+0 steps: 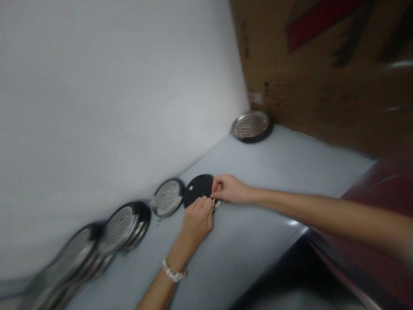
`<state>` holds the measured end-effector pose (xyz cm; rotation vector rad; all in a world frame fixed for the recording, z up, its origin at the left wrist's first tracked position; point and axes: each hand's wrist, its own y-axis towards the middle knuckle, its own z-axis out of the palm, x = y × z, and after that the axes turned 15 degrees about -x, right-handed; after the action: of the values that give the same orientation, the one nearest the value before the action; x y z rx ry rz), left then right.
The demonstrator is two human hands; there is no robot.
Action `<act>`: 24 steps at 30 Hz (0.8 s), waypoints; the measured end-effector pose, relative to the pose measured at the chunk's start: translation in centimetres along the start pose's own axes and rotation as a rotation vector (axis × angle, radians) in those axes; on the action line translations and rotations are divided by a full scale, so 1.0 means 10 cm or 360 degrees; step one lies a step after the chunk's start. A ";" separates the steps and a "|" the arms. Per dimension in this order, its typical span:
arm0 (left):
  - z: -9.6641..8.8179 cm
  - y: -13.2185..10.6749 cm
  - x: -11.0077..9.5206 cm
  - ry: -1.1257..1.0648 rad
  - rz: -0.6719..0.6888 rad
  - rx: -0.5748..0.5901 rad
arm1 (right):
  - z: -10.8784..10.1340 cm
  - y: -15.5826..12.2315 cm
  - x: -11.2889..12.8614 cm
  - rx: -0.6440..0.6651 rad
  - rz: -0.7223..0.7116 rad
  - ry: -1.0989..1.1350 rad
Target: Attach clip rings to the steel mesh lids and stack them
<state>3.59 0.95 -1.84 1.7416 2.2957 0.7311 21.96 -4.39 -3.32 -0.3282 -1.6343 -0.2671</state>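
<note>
A black round disc (198, 189) with a pale spot on its face and a shiny metal rim lies on the grey tabletop between my hands. My left hand (199, 216), with a white beaded bracelet at the wrist, is closed at the disc's near edge. Thumb and fingers of my right hand (232, 188) pinch at its right edge, by a small shiny metal part. The exact grip of each hand is blurred and partly hidden. Just left of the disc rests a round metal piece with a perforated face (167, 198) and a dark rim.
Stacks of similar perforated round pieces (121, 226) run along the white wall (129, 107) toward the lower left. Another perforated piece (251, 125) sits in the far corner by a large cardboard box (306, 94). A dark red surface (383, 193) is at the right.
</note>
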 end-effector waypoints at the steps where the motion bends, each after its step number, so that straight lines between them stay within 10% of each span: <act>1: 0.00 0.00 0.00 0.0007 -0.0009 0.0007 | 0.00 0.00 0.01 -0.0014 -0.0016 -0.0023; 24: -0.01 0.09 -0.03 -0.0013 -0.0288 0.0374 | 0.02 0.08 -0.14 -0.0237 -0.0009 -0.0113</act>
<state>4.44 0.77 -1.35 1.5895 2.5796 0.4354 22.13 -3.68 -4.73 -0.4505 -1.6894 -0.3866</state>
